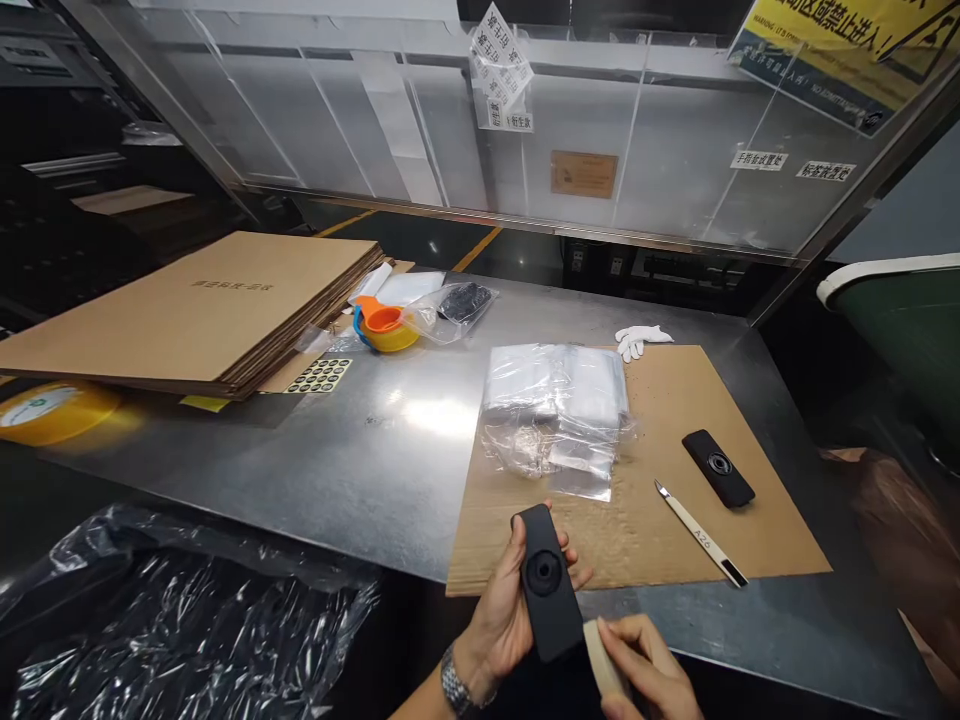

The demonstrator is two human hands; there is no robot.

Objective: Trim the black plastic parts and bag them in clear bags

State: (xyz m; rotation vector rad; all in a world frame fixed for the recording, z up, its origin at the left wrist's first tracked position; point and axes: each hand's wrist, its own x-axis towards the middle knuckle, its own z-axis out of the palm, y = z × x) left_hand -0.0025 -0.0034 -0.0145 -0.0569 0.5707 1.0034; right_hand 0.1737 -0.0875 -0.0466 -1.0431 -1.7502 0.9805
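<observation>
The right hand point(649, 665) is cut off below, its fingers covering part of the pale strip point(600, 655). The black case point(551, 615) hides much of the left hand's point(506, 625) fingers. The view's edge crops the yellow tape roll point(75, 415) and the warning sign point(847, 60). I can't make out the dark thing point(465, 300) inside the clear bag point(431, 323), nor the tan label's point(585, 174) tiny print.

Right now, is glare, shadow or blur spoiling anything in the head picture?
Head view: glare whitens a patch of the metal table; head view: glints speckle the clear plastic bags and the plastic sheeting at lower left; head view: the upper left is dark; head view: the black device in the left grip looks fairly sharp, though its lower end nearly merges with darkness below.
</observation>
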